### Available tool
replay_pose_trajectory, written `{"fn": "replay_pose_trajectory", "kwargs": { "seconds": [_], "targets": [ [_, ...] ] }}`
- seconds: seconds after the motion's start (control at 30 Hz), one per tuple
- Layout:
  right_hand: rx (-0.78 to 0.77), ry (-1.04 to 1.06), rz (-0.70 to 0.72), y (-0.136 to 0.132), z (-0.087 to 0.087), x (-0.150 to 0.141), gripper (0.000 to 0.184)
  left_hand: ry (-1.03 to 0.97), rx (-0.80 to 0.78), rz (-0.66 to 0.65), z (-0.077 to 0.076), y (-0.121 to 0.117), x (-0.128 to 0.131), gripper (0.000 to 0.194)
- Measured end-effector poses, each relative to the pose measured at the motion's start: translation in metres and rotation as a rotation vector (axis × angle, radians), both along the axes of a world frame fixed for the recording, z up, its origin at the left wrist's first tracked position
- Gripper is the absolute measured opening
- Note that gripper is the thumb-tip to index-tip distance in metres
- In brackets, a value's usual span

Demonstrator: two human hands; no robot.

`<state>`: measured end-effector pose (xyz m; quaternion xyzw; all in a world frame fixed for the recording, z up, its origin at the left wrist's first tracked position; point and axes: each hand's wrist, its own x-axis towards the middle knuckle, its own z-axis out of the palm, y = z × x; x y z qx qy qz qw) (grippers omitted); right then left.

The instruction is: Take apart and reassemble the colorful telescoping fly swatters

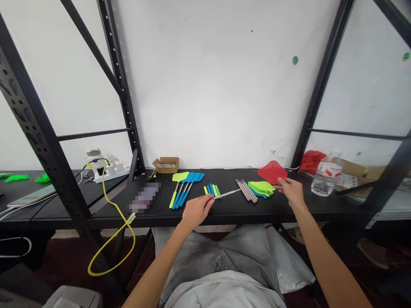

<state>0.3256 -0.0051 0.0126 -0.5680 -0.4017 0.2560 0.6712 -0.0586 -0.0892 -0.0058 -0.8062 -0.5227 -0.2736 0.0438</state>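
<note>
My left hand (195,210) is closed around a red handle (210,199), mostly hidden by the fingers, with a thin metal rod (228,194) sticking out to the right. In my right hand (291,191), thumb and fingers pinch the lower edge of a red fly swatter head (272,172). The rod and the red head are apart. Between the hands lie several loose metal rods (247,191) and a stack of yellow-green and blue swatter heads (260,187). Loose yellow-green and blue handles (212,189) lie just beyond my left hand. Several whole fly swatters (186,188) rest left of it.
On the black table (192,219) stand a small cardboard box (167,165) and a blurred flat object (144,197). A yellow cable (119,207) hangs over the front edge. Right stand a water bottle (327,174) and a red bag (312,161). Black shelf posts (119,77) flank the table.
</note>
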Motion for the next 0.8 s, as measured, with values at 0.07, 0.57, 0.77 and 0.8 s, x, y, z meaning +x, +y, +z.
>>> {"fn": "replay_pose_trajectory", "kwargs": {
  "seconds": [0.07,0.57,0.77,0.8],
  "targets": [
    [0.069,0.462,0.161,-0.002,0.007,0.000,0.003,0.001,0.003,-0.004,0.000,0.000,0.000,0.037],
    [0.148,1.043,0.429,-0.013,0.026,-0.029,0.007,0.014,0.019,0.012,-0.001,-0.001,0.001,0.031],
    [0.149,0.881,0.513,-0.019,0.027,-0.058,0.005,0.009,0.025,-0.004,-0.001,-0.001,0.000,0.032],
    [0.142,0.851,0.534,-0.020,0.025,-0.064,0.006,0.009,0.027,-0.006,-0.001,-0.001,0.000,0.032]
  ]
}}
